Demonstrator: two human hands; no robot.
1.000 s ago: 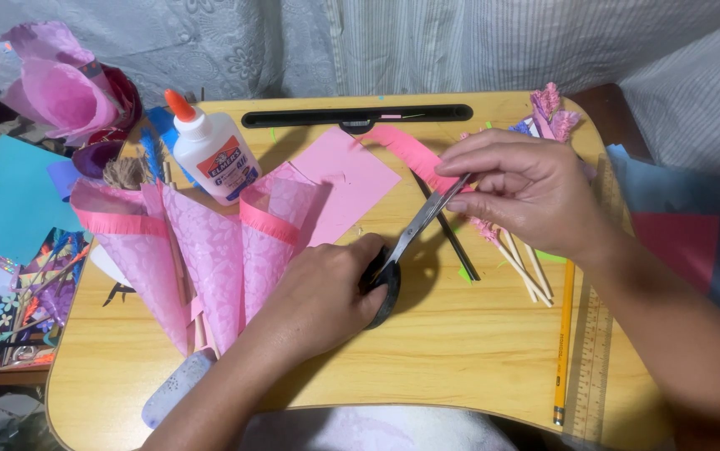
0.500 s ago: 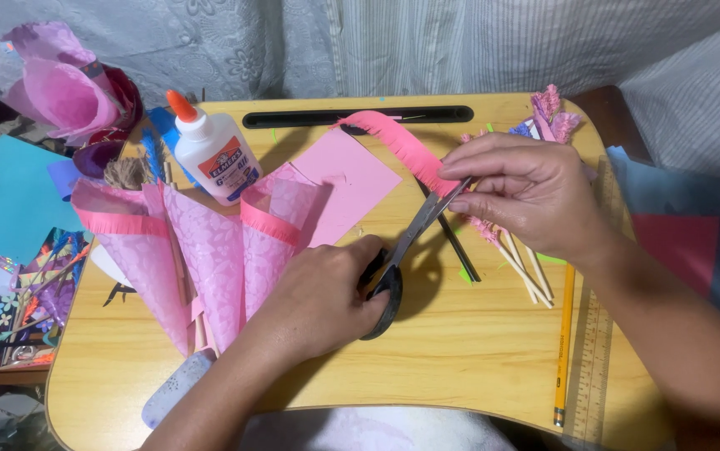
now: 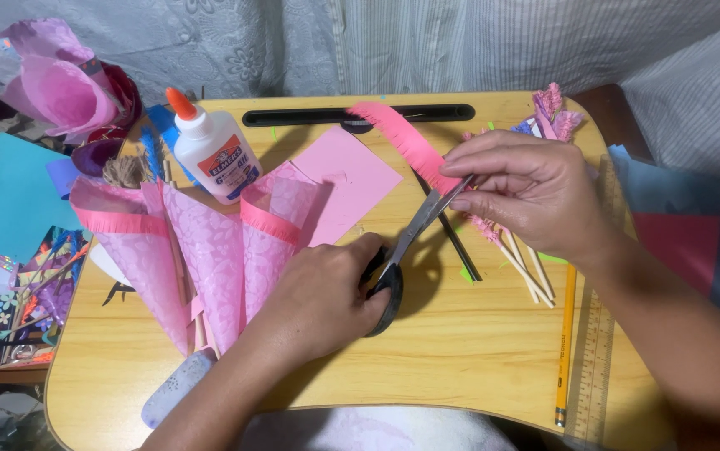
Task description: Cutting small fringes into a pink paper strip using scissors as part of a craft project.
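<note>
The scissors [image 3: 414, 234] are gripped by the left hand [image 3: 318, 301], fingers closed through the black handles at the near end; the blades are pointed up and to the right, toward the far right of the table [image 3: 460, 359]. The pink fringed paper strip [image 3: 401, 138] is pinched by the right hand [image 3: 527, 196], thumb and fingertips clamped on its right end, just where the blade tips are met; that meeting point is what everything turns on.

The strip's long axis is seen running from far left, near the black slot [image 3: 293, 115] in the table, down and right into the right hand's grip; the scissors' axis is crossed against it from below, so the blades come at the strip almost square-on (whether the blades are apart or together at the tip cannot be told, fingers being in the way). The strip is held clear of the table, arching over the flat pink sheet [image 3: 351, 179]; the right hand is the nearer to it, the left being set well back at the handles.

Left of the left hand, pink patterned paper cones [image 3: 209, 250] are laid side by side; a white glue bottle [image 3: 213, 150] with an orange cap is stood just beyond them. Under the right wrist, thin wooden sticks [image 3: 527, 267], a yellow pencil [image 3: 566, 342] and a ruler [image 3: 595, 351] are lying.
</note>
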